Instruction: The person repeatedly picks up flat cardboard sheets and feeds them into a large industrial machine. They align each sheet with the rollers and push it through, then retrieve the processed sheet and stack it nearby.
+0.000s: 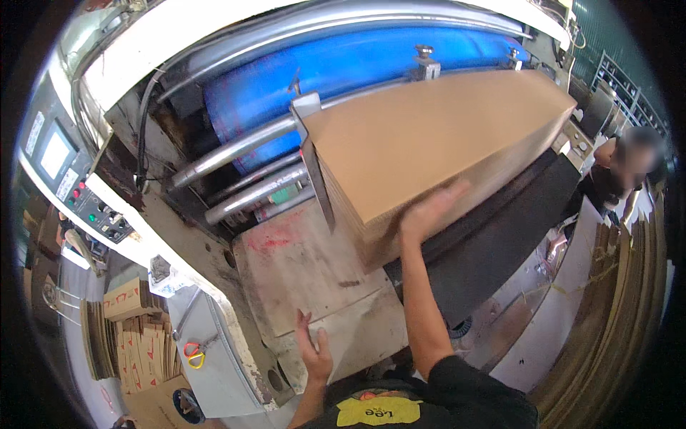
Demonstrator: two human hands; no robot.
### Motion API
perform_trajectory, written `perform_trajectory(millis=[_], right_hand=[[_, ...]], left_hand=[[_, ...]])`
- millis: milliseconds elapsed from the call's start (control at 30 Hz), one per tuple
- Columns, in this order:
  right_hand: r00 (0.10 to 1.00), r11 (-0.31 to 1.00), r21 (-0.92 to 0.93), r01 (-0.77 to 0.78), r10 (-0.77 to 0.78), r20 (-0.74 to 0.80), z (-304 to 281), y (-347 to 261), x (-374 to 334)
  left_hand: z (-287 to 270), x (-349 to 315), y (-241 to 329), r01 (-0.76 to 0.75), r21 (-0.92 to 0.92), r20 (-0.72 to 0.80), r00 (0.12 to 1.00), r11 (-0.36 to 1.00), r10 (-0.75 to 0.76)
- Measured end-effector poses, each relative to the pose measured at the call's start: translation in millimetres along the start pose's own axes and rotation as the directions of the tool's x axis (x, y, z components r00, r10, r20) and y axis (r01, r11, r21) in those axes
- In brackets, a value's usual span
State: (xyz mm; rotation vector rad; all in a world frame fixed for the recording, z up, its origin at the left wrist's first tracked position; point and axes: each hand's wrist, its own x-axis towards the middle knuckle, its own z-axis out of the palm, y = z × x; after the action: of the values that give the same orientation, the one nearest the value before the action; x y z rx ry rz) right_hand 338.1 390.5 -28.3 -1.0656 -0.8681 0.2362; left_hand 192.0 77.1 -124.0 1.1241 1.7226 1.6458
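A tall stack of brown cardboard sheets [436, 136] sits in the machine's feed, its left end beside an upright metal side guide [319, 175]. My right hand [431, 212] is at the stack's near side, close to its left corner. Its fingers are stretched out flat and a little blurred, and whether the palm presses on the sheets I cannot tell. Lower and to the left, my left hand [313, 352] is raised over a worn metal plate [300, 264] with pink stains. Its fingers are apart and hold nothing.
Behind the stack runs a large blue roller [286, 86] with steel bars. A control panel [89, 207] stands at left, above scissors [194, 354] on a grey surface. Bundled cartons [143, 350] lie lower left. Cardboard piles [607, 322] and another person [622, 171] are at right.
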Motion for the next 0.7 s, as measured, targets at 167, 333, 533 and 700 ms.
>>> perform_trajectory(millis=[167, 333, 533, 700], right_hand=[[0.995, 0.984, -0.176, 0.013, 0.005, 0.103, 10.7, 11.6, 6.7], [0.997, 0.996, 0.042, -0.075, 0.076, -0.025, -24.8, 21.5, -4.9], [1.0, 1.0, 0.0, -0.005, 0.005, 0.024, -1.3, 16.8, 7.4], [0.997, 0.992, -0.117, 0.039, -0.031, 0.071, 17.4, 8.2, 15.9]], left_hand=[[11.8, 24.1, 7.6, -0.173, 0.051, 0.012, 0.985, 0.984, 0.172], [74.0, 118.0, 6.3, -0.439, -0.05, 0.091, 0.892, 0.897, 0.442], [154.6, 268.3, 51.3, -0.804, -0.152, -0.176, 0.594, 0.574, 0.785], [174.4, 292.0, 64.6, -0.738, -0.288, -0.095, 0.656, 0.61, 0.748]])
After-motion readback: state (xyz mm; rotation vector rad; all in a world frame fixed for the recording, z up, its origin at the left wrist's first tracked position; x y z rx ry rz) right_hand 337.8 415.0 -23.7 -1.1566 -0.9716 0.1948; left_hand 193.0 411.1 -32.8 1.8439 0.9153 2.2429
